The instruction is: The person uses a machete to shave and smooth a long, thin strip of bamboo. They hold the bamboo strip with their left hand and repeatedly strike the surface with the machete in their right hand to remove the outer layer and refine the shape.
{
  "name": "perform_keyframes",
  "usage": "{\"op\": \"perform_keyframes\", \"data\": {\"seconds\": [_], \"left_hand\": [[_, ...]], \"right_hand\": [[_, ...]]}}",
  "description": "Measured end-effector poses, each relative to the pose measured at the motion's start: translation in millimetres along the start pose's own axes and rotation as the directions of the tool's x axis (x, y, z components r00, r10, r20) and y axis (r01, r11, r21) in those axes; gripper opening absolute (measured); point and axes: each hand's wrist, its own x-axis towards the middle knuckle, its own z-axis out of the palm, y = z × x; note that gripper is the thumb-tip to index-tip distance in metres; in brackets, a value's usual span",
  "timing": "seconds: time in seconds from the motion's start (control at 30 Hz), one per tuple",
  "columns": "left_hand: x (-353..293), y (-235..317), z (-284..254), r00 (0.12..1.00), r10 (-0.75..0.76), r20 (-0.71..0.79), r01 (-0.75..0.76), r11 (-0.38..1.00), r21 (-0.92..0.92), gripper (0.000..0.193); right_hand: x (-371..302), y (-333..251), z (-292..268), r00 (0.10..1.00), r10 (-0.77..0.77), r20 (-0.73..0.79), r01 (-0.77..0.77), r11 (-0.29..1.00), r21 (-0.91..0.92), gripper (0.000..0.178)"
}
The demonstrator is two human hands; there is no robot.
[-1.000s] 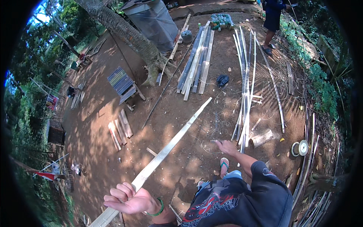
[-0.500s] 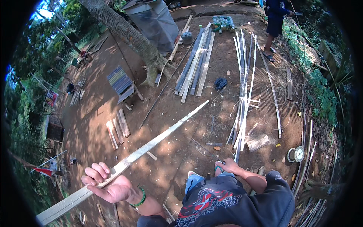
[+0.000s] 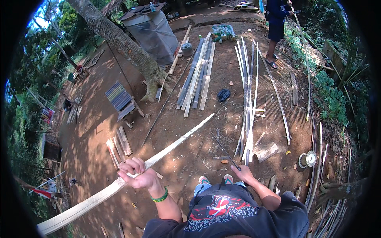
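Observation:
A long, pale bamboo strip (image 3: 173,146) runs from the lower left up to a thin tip near the middle of the view. My left hand (image 3: 137,173), with a green band on its wrist, is closed around the strip partway along, and the lower part of the strip bows. My right hand (image 3: 243,174) is wrapped round the handle of a long, dark, narrow blade (image 3: 224,148), which looks like a machete. The blade points up and left, apart from the strip.
Bamboo slats (image 3: 197,73) and thin strips (image 3: 249,91) lie ahead on the dirt. A cut log (image 3: 266,152) and a round spool-like object (image 3: 310,158) are at right. A tree trunk (image 3: 123,49) leans at left. Another person (image 3: 275,23) stands far right, holding a pole (image 3: 304,51).
My left hand has moved up and right, and the strip now bows more. The blade in my right hand has swung into clear view. The whole view has shifted slightly.

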Motion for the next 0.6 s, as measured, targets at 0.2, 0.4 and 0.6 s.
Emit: {"op": "perform_keyframes", "data": {"seconds": [0.2,0.4,0.6], "left_hand": [[0.8,47.3,2.9,0.986,0.005,0.168,-0.005,1.0,0.0,0.05],[-16.1,50.5,0.6,0.978,-0.037,0.204,0.037,0.999,0.0,0.057],[-28.9,58.9,-1.0,0.971,-0.025,0.237,-0.021,0.981,0.191,0.062]], "right_hand": [[-5.0,-22.9,5.9,0.997,-0.002,0.071,0.001,1.0,0.014,0.062],[2.7,-89.5,41.2,0.971,-0.192,0.144,0.195,0.981,-0.004,0.057],[-39.2,-189.8,40.1,0.767,-0.517,0.38,0.512,0.85,0.124,0.043]]}}
